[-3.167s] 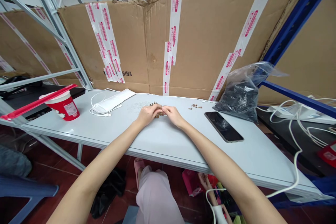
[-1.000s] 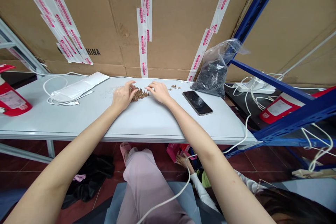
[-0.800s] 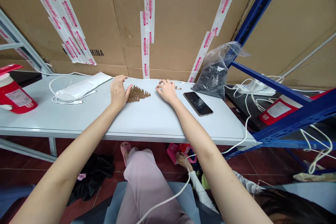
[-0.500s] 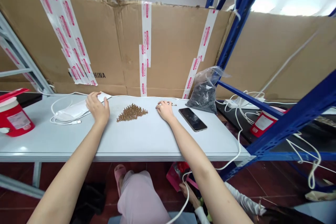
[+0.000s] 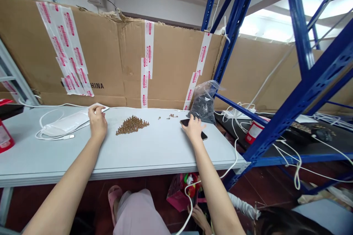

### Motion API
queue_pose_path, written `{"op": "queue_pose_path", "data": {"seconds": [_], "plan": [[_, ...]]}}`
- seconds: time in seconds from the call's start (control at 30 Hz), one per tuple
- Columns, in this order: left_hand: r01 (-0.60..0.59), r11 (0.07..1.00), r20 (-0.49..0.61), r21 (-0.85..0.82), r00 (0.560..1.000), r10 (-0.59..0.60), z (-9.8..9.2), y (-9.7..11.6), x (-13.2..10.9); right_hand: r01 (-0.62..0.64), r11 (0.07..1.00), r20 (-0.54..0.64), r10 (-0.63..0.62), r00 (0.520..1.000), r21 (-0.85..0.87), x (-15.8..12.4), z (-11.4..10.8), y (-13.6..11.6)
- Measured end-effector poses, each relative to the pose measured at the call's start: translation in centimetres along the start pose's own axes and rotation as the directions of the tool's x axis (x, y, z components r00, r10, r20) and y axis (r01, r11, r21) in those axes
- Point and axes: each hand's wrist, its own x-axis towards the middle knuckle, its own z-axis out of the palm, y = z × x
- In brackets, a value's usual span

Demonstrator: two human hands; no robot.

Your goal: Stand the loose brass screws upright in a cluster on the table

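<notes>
My right hand point(image 5: 193, 128) lies on a black smartphone point(image 5: 203, 136), fingers spread, and hides most of it. My left hand point(image 5: 97, 121) rests on the white table point(image 5: 138, 147), its fingertips by the end of a white flat packet point(image 5: 66, 124) that looks like a wrapped face mask. Between my hands stands a triangular pile of small brass screws point(image 5: 132, 125), touched by neither hand. A few loose brass pieces point(image 5: 171, 116) lie near the table's back edge, left of my right hand.
A plastic bag of black parts point(image 5: 203, 104) stands behind the phone. White cables point(image 5: 52, 117) loop around the packet and hang off the right table edge. A red cup point(image 5: 2, 136) sits at far left. Cardboard sheets and blue shelving surround the table. A co-worker's hand point(image 5: 199, 217) shows below it.
My right hand has moved right from beside the loose pieces onto the phone. My left hand has shifted slightly left. The view has tilted upward, showing more shelving and ceiling.
</notes>
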Motion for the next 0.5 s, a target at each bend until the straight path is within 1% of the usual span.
{"op": "queue_pose_path", "data": {"seconds": [0.03,0.07,0.13,0.2,0.33,0.5], "plan": [[-0.008,1.000,0.007,-0.023,1.000,0.008,0.1,-0.1,0.0,-0.064,0.998,0.084,0.064,0.994,0.004,-0.4,-0.1,1.1],[-0.018,0.999,0.013,-0.040,1.000,0.018,0.2,-0.1,-0.1,-0.102,0.995,0.156,0.098,0.983,0.016,-0.7,-0.2,1.9],[-0.037,0.998,0.016,-0.060,0.999,0.038,0.3,-0.1,-0.1,-0.113,0.993,0.222,0.102,0.970,0.037,-1.1,-0.3,3.0],[-0.052,0.996,0.022,-0.075,0.998,0.054,0.2,0.1,-0.2,-0.091,0.995,0.203,0.079,0.976,0.048,-1.3,-0.3,3.3],[-0.064,0.994,0.038,-0.085,0.997,0.067,0.1,0.2,-0.1,-0.074,0.996,0.157,0.065,0.985,0.052,-1.1,0.0,2.7],[-0.068,0.997,0.066,-0.044,0.995,0.070,0.0,0.3,-0.1,-0.103,0.992,0.134,0.093,0.987,0.071,-0.5,0.3,2.5]]}}
